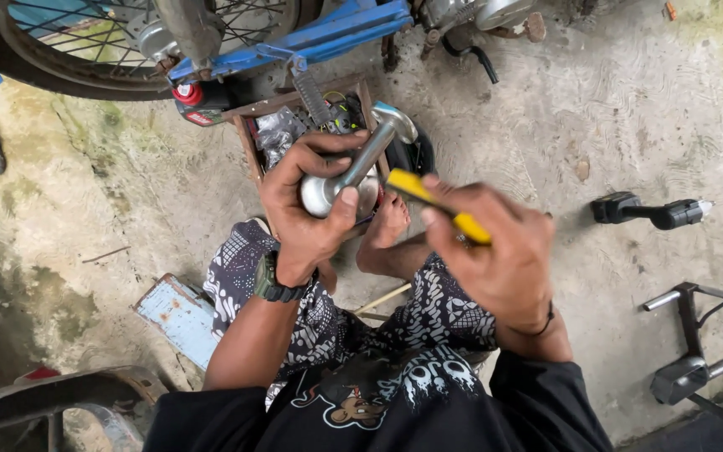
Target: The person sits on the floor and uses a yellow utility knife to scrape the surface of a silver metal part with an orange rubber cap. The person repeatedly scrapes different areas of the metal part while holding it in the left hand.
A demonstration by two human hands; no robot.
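Left hand wraps its fingers around a chrome metal motorcycle part, held above the wooden parts box on the concrete floor. Right hand is closed on a yellow-handled tool, just beside the part, near the spoked wheel

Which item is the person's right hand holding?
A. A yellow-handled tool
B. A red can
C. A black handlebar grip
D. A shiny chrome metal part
A: the right hand is closed round a yellow-handled tool, while the left hand grips the chrome metal part.
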